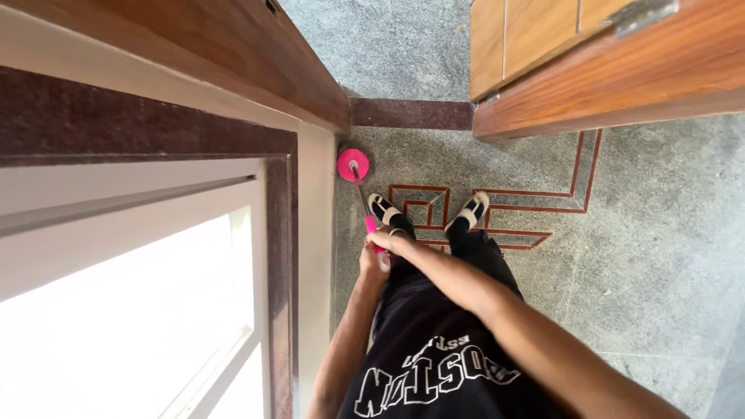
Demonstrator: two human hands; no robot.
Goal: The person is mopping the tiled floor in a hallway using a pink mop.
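I look straight down at my own body and feet. Both hands grip a thin mop handle [362, 194] with a pink grip. My left hand [373, 260] holds it lower, and my right hand [386, 239] wraps it just above. The round pink mop head [353, 164] rests on the speckled grey floor, in the corner by the wall. My feet in black and white sandals [386, 212] stand just right of the handle.
A window [132, 310] with a dark stone frame fills the left side. An open wooden door [605, 70] stands at the upper right. A dark stone threshold [411, 113] lies ahead. Red inlaid lines [543, 208] mark the grey floor.
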